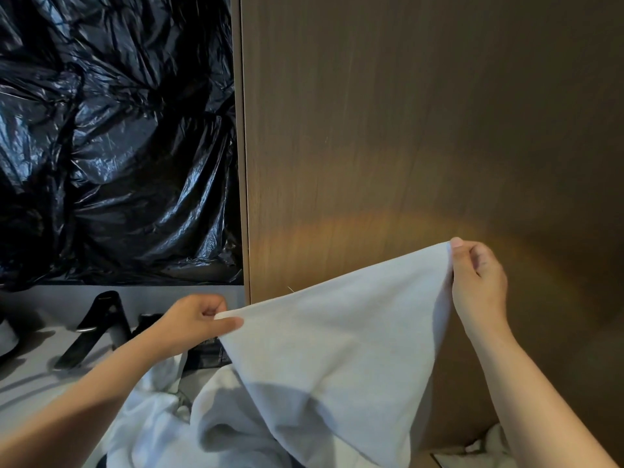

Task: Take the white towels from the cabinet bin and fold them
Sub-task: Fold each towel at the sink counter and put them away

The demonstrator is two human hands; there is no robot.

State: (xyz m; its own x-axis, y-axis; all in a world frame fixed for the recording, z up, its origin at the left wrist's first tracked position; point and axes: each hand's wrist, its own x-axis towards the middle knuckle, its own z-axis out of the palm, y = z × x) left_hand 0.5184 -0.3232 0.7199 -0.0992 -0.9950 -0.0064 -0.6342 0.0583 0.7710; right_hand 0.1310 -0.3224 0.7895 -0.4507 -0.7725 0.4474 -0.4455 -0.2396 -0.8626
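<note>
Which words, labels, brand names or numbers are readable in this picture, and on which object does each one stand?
No text can be read.
Dark package behind the white towel, below the left hand: small pale print near its edge, too small and blurred to read.
Black plastic sheet, wooden cabinet panel, black clips: no text visible.

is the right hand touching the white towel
Touching: the head view shows the right hand pinching the white towel's upper corner between thumb and fingers.
</note>
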